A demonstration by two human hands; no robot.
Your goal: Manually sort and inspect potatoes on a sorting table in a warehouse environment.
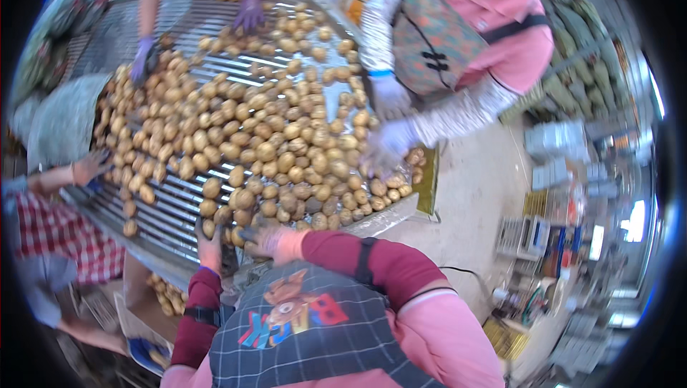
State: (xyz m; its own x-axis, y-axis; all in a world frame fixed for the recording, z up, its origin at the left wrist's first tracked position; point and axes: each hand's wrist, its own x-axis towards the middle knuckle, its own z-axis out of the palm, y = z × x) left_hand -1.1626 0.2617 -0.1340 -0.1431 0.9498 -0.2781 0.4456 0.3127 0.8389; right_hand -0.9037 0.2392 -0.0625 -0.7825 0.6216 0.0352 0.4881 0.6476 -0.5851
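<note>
Round, yellow-brown potatoes lie heaped over a slatted metal sorting table. At its near edge my left hand, in a pinkish glove with dark fingers, has its fingers around a potato. Just right of it, my right hand, gloved alike, rests against potatoes at the same edge; its fingertips are blurred, and whether it grips one cannot be told. Below the hands are my dark checked apron and maroon sleeves.
Co-workers' gloved hands reach onto the table from the right, the far side and the left. A green mesh sack lies at the left edge. Below the table's left part stands a cardboard box with potatoes. Full sacks and crates stand at right.
</note>
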